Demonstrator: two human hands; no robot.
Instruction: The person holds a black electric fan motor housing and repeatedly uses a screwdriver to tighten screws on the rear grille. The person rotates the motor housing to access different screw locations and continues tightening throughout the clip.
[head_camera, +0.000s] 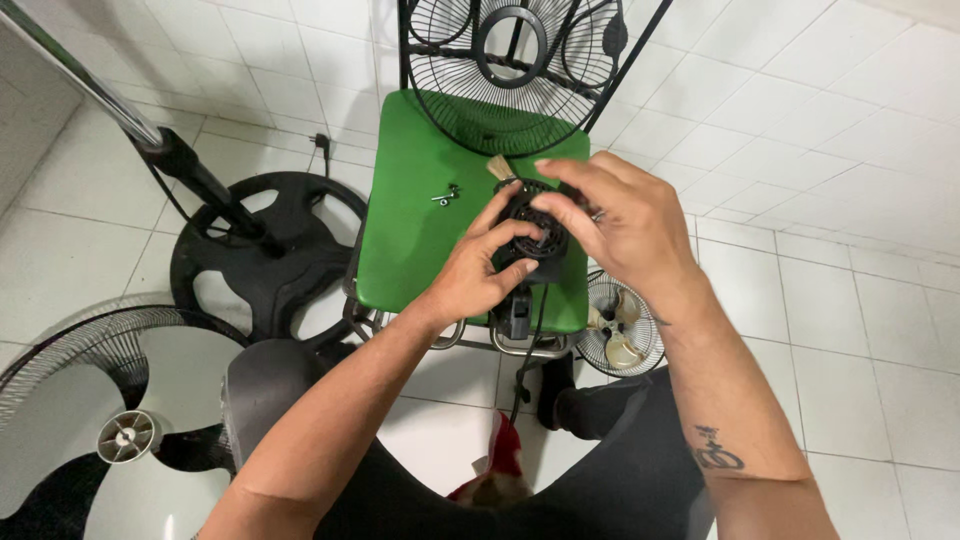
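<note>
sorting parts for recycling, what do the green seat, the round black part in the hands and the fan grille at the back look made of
Green seat: looks like plastic or painted board, smooth and matt, evenly coloured; unsure which.
Round black part, held by the left hand and right hand: likely moulded plastic, matt, with slotted vents.
Fan grille: thin dark wires radiating from a ring, probably coated metal.

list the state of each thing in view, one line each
fan motor housing: black, held over the green chair seat by both hands
left hand: gripping the housing's left side
right hand: fingers on the housing's top
power cord: hanging off the seat edge
screws: loose on the seat
fan grille: detached, leaning on the chair back
fan blade: lying in its grille on the floor
fan stand base: on the floor, pole attached
</note>
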